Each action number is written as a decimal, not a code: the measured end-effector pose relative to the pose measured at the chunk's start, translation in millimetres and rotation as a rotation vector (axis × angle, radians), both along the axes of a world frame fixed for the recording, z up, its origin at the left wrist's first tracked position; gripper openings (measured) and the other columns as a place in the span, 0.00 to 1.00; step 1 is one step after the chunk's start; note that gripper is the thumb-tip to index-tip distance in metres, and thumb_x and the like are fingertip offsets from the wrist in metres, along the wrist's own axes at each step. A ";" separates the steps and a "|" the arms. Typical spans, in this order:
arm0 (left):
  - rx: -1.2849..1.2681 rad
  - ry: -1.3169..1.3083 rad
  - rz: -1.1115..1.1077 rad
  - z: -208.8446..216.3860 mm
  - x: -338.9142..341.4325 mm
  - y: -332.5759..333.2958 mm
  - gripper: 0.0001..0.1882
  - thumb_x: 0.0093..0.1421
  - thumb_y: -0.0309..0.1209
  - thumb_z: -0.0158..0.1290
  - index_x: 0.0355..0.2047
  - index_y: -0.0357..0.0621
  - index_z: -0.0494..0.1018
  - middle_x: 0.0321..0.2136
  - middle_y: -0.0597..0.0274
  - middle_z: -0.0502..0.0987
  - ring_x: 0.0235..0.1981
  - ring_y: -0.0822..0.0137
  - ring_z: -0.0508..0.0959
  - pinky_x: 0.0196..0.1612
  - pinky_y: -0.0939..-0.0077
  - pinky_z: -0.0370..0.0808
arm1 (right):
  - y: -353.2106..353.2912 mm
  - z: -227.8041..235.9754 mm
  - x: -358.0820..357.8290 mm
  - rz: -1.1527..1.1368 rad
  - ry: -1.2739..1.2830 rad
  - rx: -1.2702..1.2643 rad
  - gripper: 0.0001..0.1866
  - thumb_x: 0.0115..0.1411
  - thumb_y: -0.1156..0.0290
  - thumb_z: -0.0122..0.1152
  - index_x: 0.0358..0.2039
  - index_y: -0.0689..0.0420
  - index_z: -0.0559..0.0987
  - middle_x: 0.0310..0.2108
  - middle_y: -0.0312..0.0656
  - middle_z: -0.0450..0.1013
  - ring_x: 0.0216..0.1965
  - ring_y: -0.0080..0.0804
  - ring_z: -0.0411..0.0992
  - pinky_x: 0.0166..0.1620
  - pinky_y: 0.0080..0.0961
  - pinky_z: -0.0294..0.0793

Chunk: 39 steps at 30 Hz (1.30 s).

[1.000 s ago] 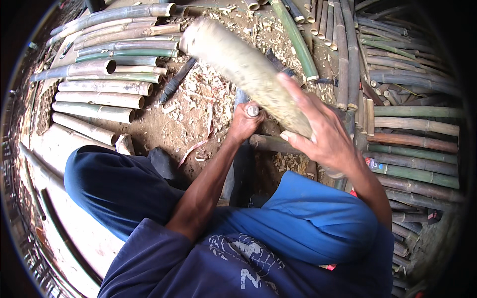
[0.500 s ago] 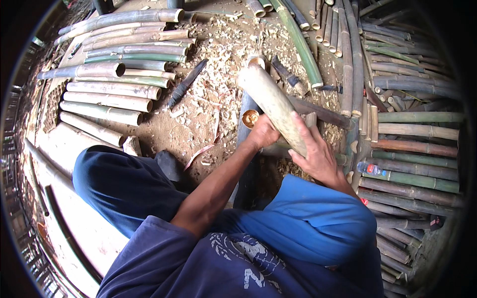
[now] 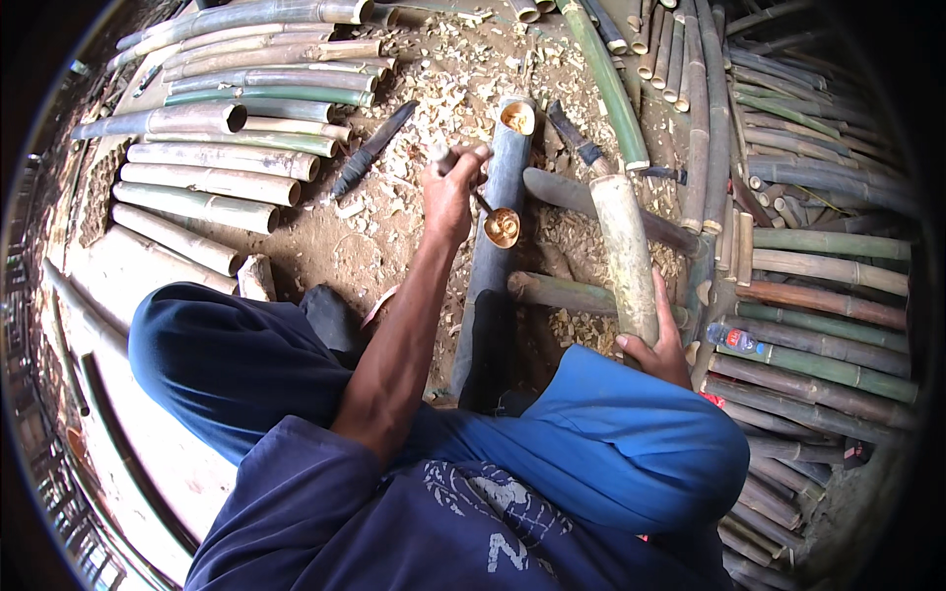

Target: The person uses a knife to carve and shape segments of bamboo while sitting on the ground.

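My left hand grips the wooden handle of a small tool with a thin rod and a round brass-coloured cup at its end. The cup hangs over a dark bamboo tube that lies lengthwise between my knees, its open end pointing away. My right hand holds the near end of a short pale bamboo section, which lies to the right of the dark tube, beside my right knee.
Cut bamboo poles are stacked at the left and right. Two short bamboo pieces lie crosswise under the tubes. A dark knife and another blade rest on shavings-strewn dirt. A plastic bottle lies at the right.
My right hand has lowered the pale bamboo section from up near the camera down to the right of the dark tube. My left hand moved forward with the cup tool.
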<state>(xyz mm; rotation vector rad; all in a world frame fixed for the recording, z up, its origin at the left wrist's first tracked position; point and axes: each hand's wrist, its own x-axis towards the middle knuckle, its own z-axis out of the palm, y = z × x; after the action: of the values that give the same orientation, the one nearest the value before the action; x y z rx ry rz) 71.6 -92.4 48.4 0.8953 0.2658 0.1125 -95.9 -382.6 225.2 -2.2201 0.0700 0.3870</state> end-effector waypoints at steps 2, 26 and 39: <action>-0.161 0.014 0.050 14.8 5.6 -8.7 0.11 0.64 0.31 0.62 0.27 0.42 0.73 0.25 0.60 0.77 0.29 0.72 0.75 0.36 0.69 0.75 | -4.7 -0.3 -5.5 -0.046 0.049 0.023 0.55 0.52 0.72 0.65 0.78 0.56 0.47 0.74 0.55 0.54 0.74 0.40 0.54 0.73 0.32 0.52; -0.375 -0.037 0.042 -10.1 -21.0 -48.8 0.13 0.57 0.21 0.57 0.43 0.32 0.80 0.37 0.58 0.84 0.35 0.69 0.82 0.39 0.74 0.77 | 104.4 44.2 108.3 0.693 -0.198 -0.864 0.49 0.58 0.68 0.70 0.75 0.23 0.56 0.43 0.53 0.70 0.42 0.55 0.80 0.42 0.49 0.85; -0.134 -0.069 -0.161 -1.9 -23.0 -67.3 0.10 0.61 0.19 0.60 0.43 0.35 0.83 0.41 0.58 0.86 0.36 0.74 0.83 0.42 0.77 0.80 | 110.1 49.8 98.7 0.550 -0.142 -0.769 0.53 0.54 0.73 0.71 0.76 0.28 0.54 0.40 0.50 0.69 0.38 0.55 0.79 0.47 0.50 0.81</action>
<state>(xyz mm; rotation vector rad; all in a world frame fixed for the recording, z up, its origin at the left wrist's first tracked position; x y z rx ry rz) 48.7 -159.7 46.5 0.7750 0.1349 -0.0233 2.8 -272.6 275.0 -3.0117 -0.5679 0.5615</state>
